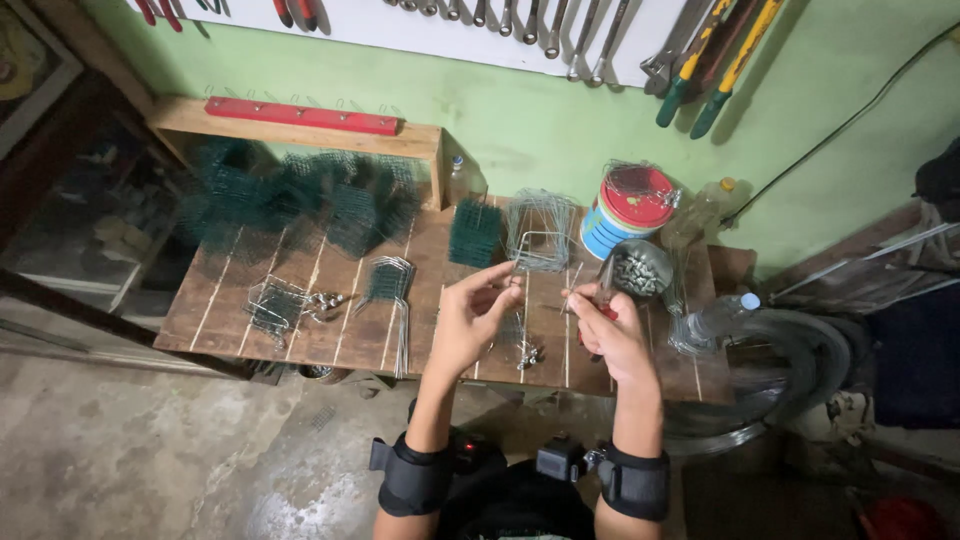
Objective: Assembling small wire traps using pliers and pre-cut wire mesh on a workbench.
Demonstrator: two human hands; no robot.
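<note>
1. Head view, looking down: a wooden tabletop [300, 330] stands against a green wall, and two bare hands are raised over its near edge, toward the right half.
2. The left hand [468, 318] is partly closed, with its thumb and forefinger pinched on a thin bent wire piece [528, 250] whose upper part rises just above and to the right of the fingertips.
3. The right hand [612, 332] is curled shut around a red-handled tool [603, 312]; only a small part of the handle shows between the fingers, and the tool's tip points toward the wire.
4. The two hands sit close together, and the wire lies between them and a little farther from the person, above the tabletop rather than resting on it.
5. Behind the hands stand a stack of bare wire frames [541, 228] and a small block of green mesh [474, 232].
6. More green mesh pieces [290, 195] are piled at the far left corner.
7. Near the far right corner stands a striped tin with a red lid [628, 205], with a bowl of small metal parts [638, 272] just in front of it.
8. A clear plastic bottle [712, 320] lies at the right edge.
9. Black bands wrap both wrists.
</note>
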